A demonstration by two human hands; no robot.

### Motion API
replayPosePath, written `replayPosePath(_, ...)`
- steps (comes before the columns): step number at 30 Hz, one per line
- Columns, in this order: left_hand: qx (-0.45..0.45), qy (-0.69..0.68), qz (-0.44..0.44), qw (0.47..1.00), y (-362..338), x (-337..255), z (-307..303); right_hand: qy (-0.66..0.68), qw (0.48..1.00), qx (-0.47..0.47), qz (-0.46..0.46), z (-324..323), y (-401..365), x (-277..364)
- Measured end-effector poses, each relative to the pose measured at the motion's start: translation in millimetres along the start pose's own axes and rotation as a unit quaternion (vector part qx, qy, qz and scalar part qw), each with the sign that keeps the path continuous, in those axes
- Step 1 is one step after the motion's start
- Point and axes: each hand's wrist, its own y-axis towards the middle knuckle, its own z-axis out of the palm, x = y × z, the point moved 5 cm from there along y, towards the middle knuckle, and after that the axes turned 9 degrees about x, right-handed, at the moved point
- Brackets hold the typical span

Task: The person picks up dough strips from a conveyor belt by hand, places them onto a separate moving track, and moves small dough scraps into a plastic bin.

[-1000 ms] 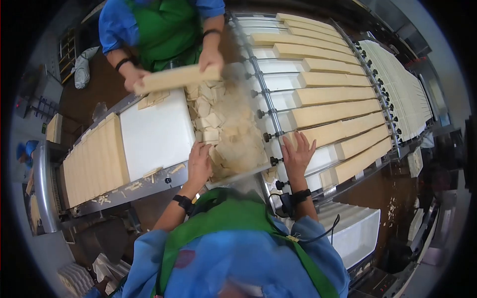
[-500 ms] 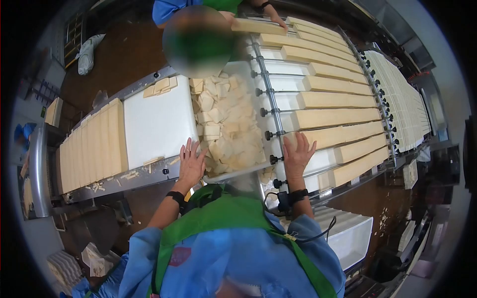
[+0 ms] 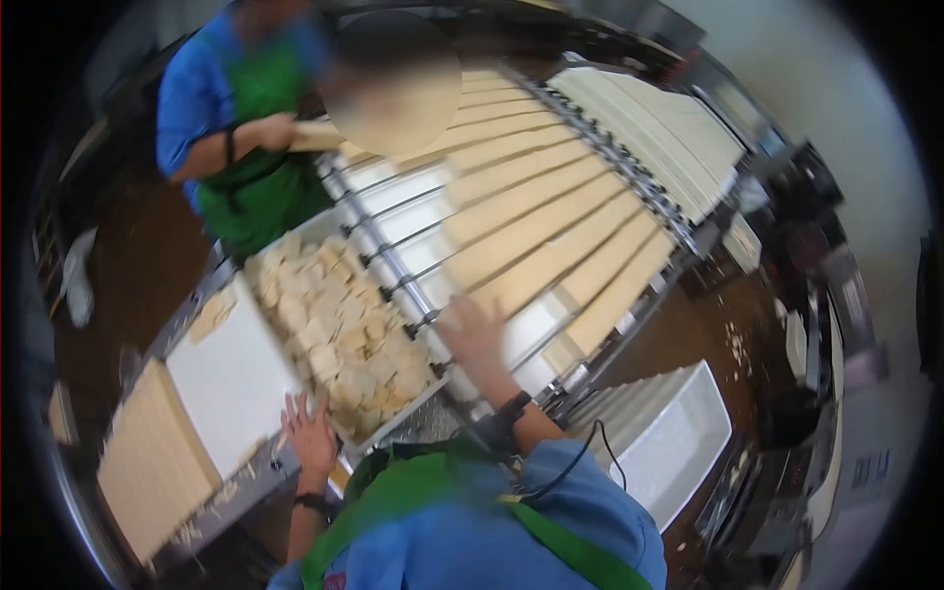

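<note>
My left hand (image 3: 311,433) lies with its fingers spread at the near corner between the white belt (image 3: 236,369) and a white bin (image 3: 401,421). Flat, pale yellow square pieces (image 3: 334,324) fill that bin. On the right, my right hand (image 3: 474,339), smeared by motion, has its fingers stretched out at the near end of a long pale yellow strip (image 3: 531,261). Several such strips lie side by side on the conveyor, with thin metal rods between them. Neither hand grips anything.
A co-worker in a green apron (image 3: 265,162) stands across the bin, a hand on a strip. A block of stacked strips (image 3: 157,457) sits on the left belt. Knobs (image 3: 413,331) line the conveyor's rail. A white crate (image 3: 678,433) stands at lower right.
My view has turned right, tilting the scene. My right hand has moved inward along the strip ends, and my left hand stays at the bin corner. The co-worker's body is now visible.
</note>
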Motion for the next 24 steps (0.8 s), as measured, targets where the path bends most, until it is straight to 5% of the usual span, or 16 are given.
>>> replayPosePath(15, 0.010, 0.009, -0.006, 1.000, -0.6, 0.4, 2.1, -0.005, 0.996, 0.087, 0.006, 7.6, 8.3, -1.8)
replayPosePath(19, 0.001, -0.003, -0.010, 1.000, -2.5, 1.9, -1.4, -0.140, 0.973, 0.185, -0.019, 13.4, 12.3, -8.8)
replayPosePath(20, 0.005, -0.003, -0.012, 1.000, -1.7, 5.2, 2.1, -0.125, 0.984, 0.120, -0.030, 21.0, 10.8, -14.2)
replayPosePath(24, 0.013, -0.011, -0.009, 1.000, -4.4, 7.3, -0.2, 0.024, 0.990, 0.138, 0.032, 6.7, 20.0, -10.5)
